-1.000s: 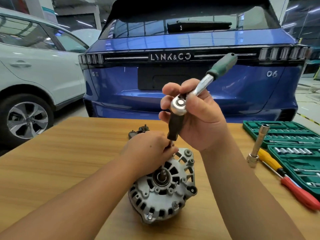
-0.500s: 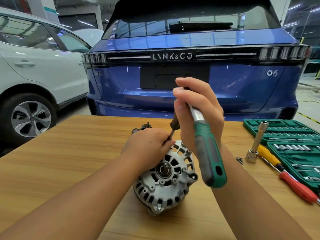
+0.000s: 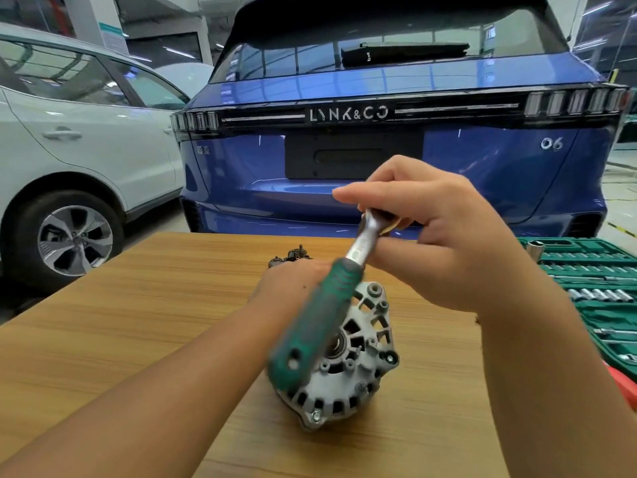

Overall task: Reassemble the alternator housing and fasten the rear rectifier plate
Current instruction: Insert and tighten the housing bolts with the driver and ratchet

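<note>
A silver alternator (image 3: 348,360) is seen lying on the wooden table (image 3: 131,312), near the middle, its ribbed end housing tilted up toward the camera. The left hand (image 3: 293,284) is laid on the far left side of the alternator, its back facing the camera; its fingers are hidden behind a ratchet wrench (image 3: 327,305), so how they lie cannot be told. The ratchet's chrome head is held by the right hand (image 3: 437,236) above the alternator, fingers curled round it, while the green handle – blurred – is angled down and to the left, across the housing. A small dark part (image 3: 293,255) is seen on the table just beyond the left hand. At the right edge an open green socket set (image 3: 593,291) is placed. Beyond the table a blue car (image 3: 379,139) is parked – and a white car (image 3: 69,143) at far left
</note>
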Demonstrator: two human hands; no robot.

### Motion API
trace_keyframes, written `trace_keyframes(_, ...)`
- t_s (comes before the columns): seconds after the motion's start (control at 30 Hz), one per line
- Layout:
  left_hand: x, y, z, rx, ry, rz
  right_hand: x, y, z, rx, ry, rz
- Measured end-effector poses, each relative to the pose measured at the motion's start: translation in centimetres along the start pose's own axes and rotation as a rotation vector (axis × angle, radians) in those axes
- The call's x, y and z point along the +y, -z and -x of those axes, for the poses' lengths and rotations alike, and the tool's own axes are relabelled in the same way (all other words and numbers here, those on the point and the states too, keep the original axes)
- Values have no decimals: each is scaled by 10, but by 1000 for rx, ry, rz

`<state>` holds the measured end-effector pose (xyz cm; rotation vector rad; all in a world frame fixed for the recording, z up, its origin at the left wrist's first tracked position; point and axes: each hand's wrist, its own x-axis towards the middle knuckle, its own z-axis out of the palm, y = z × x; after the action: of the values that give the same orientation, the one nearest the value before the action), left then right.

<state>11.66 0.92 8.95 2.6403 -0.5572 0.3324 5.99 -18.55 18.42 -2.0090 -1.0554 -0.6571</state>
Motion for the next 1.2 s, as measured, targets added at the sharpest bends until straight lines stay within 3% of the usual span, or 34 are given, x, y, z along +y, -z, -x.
trace_keyframes(0.17, 14, 12, -5, 24, -142, -324, -11, -7, -20, 47, -246, 336)
trace_keyframes(0.23, 13, 12, -4, 11, -141, -322, -14, -6, -28, 53, -338, 314)
trace_keyframes(0.33, 11, 13, -2, 6, -160, -302, -12, -2, -33, 56, -459, -2)
trace_keyframes(0.5, 7, 14, 5, 54, -141, -280, -11, -21, -35, 114, -618, -1126)
trace_keyframes(0.63, 3, 13, 7, 85, -126, -252, 1, -33, -28, 157, -509, -1318)
trace_keyframes(0.83, 2, 15, 8, 59, -125, -203, 26, -30, -21, -117, -291, -1556)
trace_keyframes(1.03, 1, 14, 7, 87, -169, -182, 25, -42, -19, 45, -207, -1456)
trace_keyframes(1.1, -2, 13, 7, 106, -181, -188, 18, -53, -18, 212, -143, -1338)
trace_keyframes(1.2, -4, 15, 10, 111, -193, -181, 6, -75, -18, 545, 2, -965)
